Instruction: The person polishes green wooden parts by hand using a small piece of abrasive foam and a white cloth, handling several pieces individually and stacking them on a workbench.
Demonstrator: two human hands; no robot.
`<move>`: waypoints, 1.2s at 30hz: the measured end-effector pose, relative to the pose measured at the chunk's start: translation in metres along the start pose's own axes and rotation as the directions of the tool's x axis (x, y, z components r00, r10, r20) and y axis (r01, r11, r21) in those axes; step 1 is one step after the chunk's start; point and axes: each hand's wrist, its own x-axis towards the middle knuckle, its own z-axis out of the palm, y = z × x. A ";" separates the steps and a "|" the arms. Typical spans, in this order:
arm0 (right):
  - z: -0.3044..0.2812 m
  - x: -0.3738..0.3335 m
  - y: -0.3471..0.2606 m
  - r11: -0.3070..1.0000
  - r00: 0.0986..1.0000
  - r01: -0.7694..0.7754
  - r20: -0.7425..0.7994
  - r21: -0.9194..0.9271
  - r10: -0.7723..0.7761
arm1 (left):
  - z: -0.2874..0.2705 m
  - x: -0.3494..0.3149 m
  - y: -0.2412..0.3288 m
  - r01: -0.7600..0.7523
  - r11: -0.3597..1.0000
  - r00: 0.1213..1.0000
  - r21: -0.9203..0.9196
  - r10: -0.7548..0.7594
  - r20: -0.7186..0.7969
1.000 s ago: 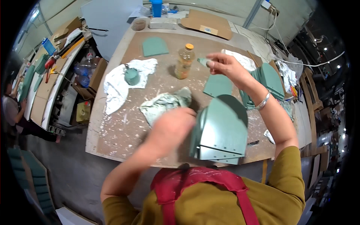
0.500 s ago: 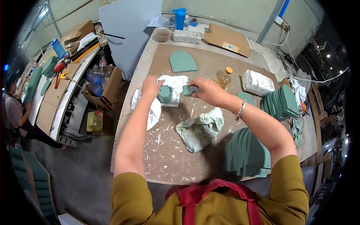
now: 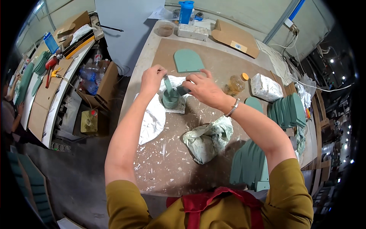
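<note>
Pinches a flat green-smeared stick (image 3: 168,84) by its top in the left hand (image 3: 152,81), with the lower end down in a small green pot (image 3: 170,100). Grips a small dark block (image 3: 183,90), perhaps a scraper, in the right hand (image 3: 206,89), close by the pot's rim; cannot tell whether touching. Could tip the pot with a sideways push from stick or block, given the folds of white cloth (image 3: 151,126) beneath and around. Could drip green onto cloth or worktable (image 3: 160,160) if lifting the stick out overloaded. Could knock the orange-capped bottle (image 3: 237,84) by swinging the right wrist outward, or spatter the arched green panel (image 3: 188,60) just beyond the hands by flicking the stick.
</note>
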 end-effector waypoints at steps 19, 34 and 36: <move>0.024 0.010 0.004 0.991 0.998 0.063 0.037 -0.116 -0.059 | 0.003 0.004 -0.008 0.131 0.972 0.990 -0.195 -0.118 0.079; 0.024 -0.012 0.003 -0.464 0.589 -0.624 0.769 0.629 0.250 | -0.003 -0.037 -0.006 -0.001 0.946 0.990 -0.325 0.047 0.133; 0.026 -0.008 -0.003 -0.443 0.553 -0.641 0.777 0.627 0.300 | -0.005 -0.042 0.005 -0.054 0.953 0.991 -0.300 0.087 0.100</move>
